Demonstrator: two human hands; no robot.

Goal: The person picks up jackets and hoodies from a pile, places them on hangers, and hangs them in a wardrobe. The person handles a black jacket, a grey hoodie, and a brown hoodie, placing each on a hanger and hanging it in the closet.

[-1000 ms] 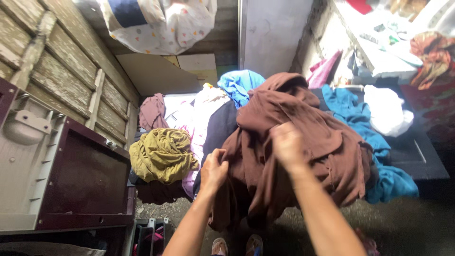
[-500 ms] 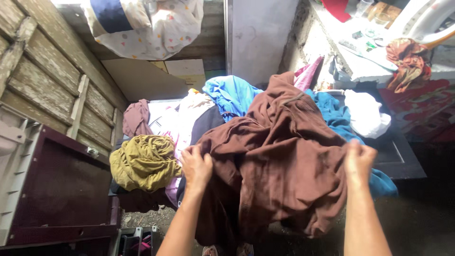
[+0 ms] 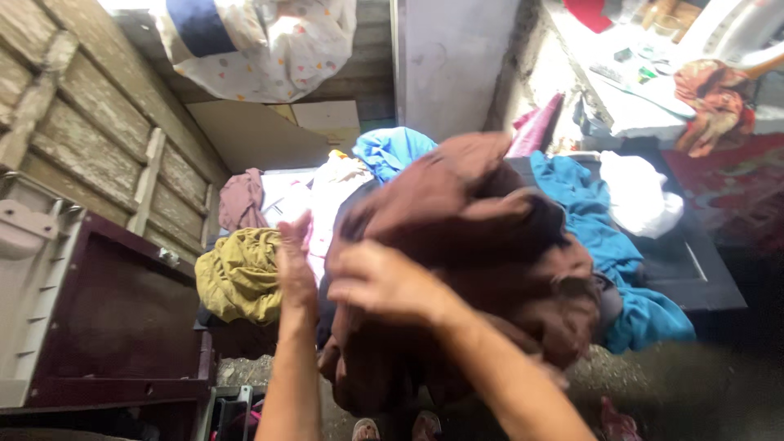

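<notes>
A large brown garment hangs bunched in front of me over a heap of clothes. My left hand holds its left edge, fingers pointing up. My right hand has crossed over to the left and grips a fold of the same brown cloth close beside the left hand. Behind the garment lie a mustard-yellow cloth, a blue cloth and a teal cloth.
A dark red cabinet with a pale plastic frame stands at my left below a wooden plank wall. A white bundle lies on a dark surface at right. A patterned sheet hangs above. My feet show at the bottom.
My right hand has swung from the garment's right side across to the left, folding the brown cloth over. The left hand has risen slightly.
</notes>
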